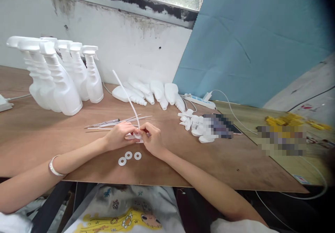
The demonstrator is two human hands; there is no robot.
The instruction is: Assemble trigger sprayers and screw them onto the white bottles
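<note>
Around ten o'clock from the hands, sprayers (65, 95) are standing close together with their heads on; white walls are hiding whatever they are holding, and a knock at one could be tipping its neighbours. Nearer, towards nine o'clock, spare tubes (98, 128) are lying beside a thin tool (112, 122), where a shifting forearm could be rolling them. The left hand (120, 135) is curling its fingers round a small white part (138, 135), mostly hidden, at the clock's centre. Near seven o'clock, three washers (120, 162) are lying flat, where a dropping wrist could be scattering them. A tube (131, 104) is rising from the part towards eleven o'clock, bowing slightly; pushing it askew could be kinking it. The right hand (153, 138) is pinching its base; a slack pinch could be letting it slip. Towards one o'clock, headless bottles (157, 89) are lying grouped, contents not showing. At three o'clock, spray heads (196, 124) are lying piled.
</note>
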